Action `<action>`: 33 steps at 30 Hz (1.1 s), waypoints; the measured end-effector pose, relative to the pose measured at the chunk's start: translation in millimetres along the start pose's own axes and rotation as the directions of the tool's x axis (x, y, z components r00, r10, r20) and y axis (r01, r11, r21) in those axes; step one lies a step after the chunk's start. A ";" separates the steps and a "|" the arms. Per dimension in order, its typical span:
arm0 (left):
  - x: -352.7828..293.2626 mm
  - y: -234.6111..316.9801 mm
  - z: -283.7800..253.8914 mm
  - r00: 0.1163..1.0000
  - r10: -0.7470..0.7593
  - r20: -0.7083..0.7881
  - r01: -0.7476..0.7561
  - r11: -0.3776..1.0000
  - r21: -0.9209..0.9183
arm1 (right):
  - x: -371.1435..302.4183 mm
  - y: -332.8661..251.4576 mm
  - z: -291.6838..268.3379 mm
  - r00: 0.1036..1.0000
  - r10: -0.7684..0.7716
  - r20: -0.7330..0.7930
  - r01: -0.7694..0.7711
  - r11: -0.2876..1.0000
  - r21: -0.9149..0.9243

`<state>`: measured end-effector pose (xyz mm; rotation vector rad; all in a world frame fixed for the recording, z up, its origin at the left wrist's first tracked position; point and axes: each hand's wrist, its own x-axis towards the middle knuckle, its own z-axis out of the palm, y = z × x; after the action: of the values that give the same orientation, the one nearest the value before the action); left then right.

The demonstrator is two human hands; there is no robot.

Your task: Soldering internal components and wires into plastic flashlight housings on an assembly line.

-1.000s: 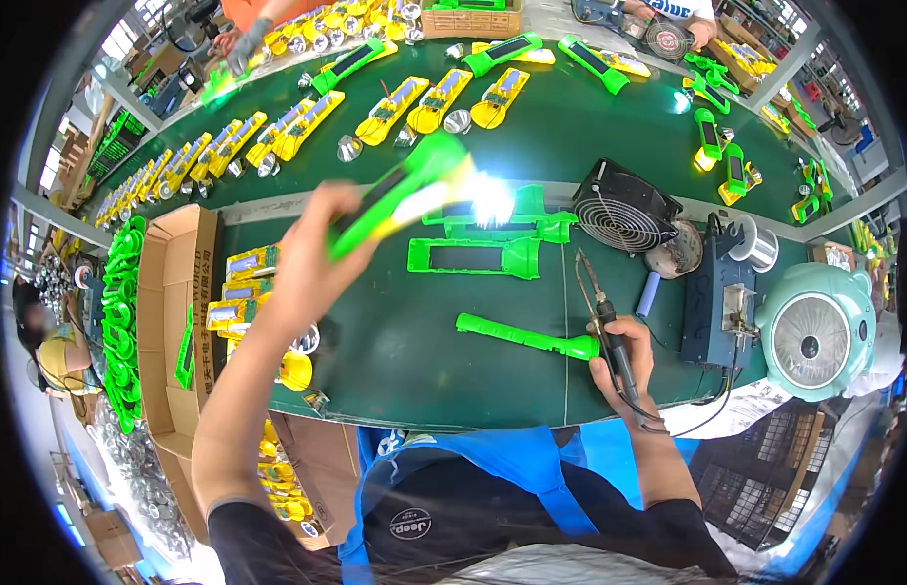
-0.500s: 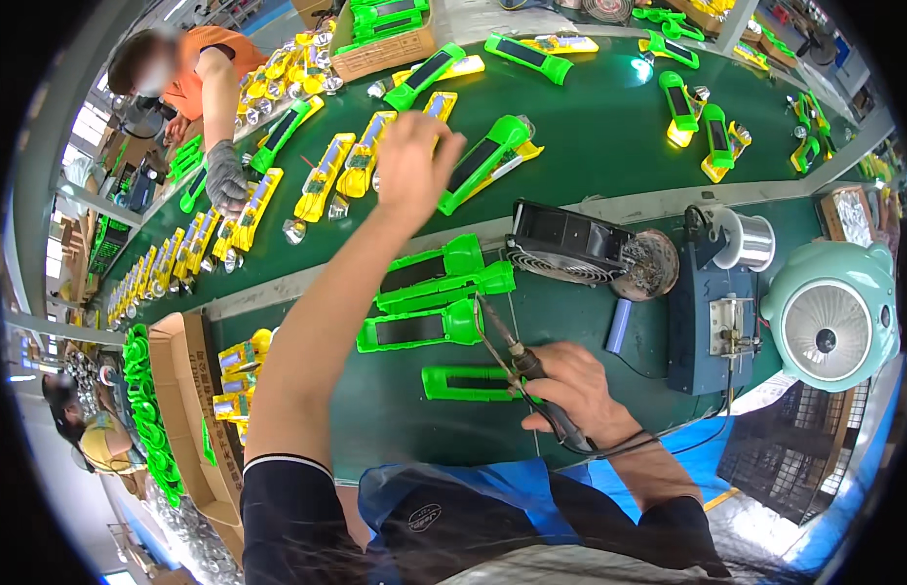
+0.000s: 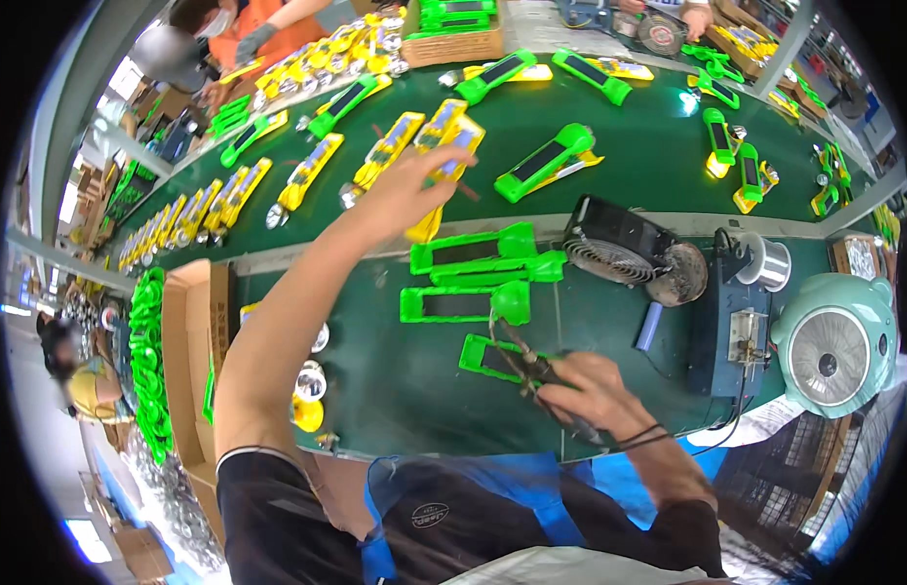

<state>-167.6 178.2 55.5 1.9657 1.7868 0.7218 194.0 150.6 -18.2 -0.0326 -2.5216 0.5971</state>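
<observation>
My left hand (image 3: 406, 195) reaches over the green belt, its fingers closed round a yellow flashlight housing (image 3: 426, 226) that shows above and below them. My right hand (image 3: 598, 395) holds a soldering iron (image 3: 533, 366) with a dark handle; a second thin rod runs alongside it. The iron's tip points at the green flashlight shells on the bench: a small frame-like shell (image 3: 478, 357) lies nearest, partly behind the iron. Farther back lie a shell with a dark panel (image 3: 453, 304) and another green shell (image 3: 463, 251). Whether the tip touches anything I cannot tell.
Right of the shells stand a black fan (image 3: 614, 239), a round tin (image 3: 679, 275), a blue cylinder (image 3: 649, 327), a blue-grey box (image 3: 716, 331) with a wire spool (image 3: 768, 263), and a green fan (image 3: 829, 351). A cardboard box (image 3: 219, 322) is at left. A co-worker (image 3: 253, 34) works across the belt.
My left hand has come back slightly nearer with a yellow flashlight housing in its fingers. The view has shifted left. The co-worker's gloved hand has withdrawn from the belt.
</observation>
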 end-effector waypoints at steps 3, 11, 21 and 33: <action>-129.1 24.7 3.2 0.982 -0.142 -0.127 0.103 0.956 -0.274 | 14.5 9.7 11.0 0.995 -0.050 -0.089 0.050 0.999 -0.011; -266.6 114.3 122.6 0.878 -0.475 0.058 0.272 0.395 -0.878 | 66.2 1.4 4.6 0.927 -0.226 -0.299 0.206 0.974 -0.095; -207.9 108.0 101.4 0.958 -0.170 -0.231 0.153 0.984 -0.090 | -69.6 -93.4 -137.8 0.825 -0.013 -0.565 -0.253 0.886 -0.389; -182.3 112.0 127.3 0.872 -0.477 -0.110 0.311 0.713 -0.628 | -62.1 -64.1 28.1 0.531 0.832 -0.162 -0.115 0.260 0.959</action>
<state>-11.8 -8.1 0.8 1.0550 1.7473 1.2492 238.8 72.5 -43.6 -0.6407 -1.1192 1.7778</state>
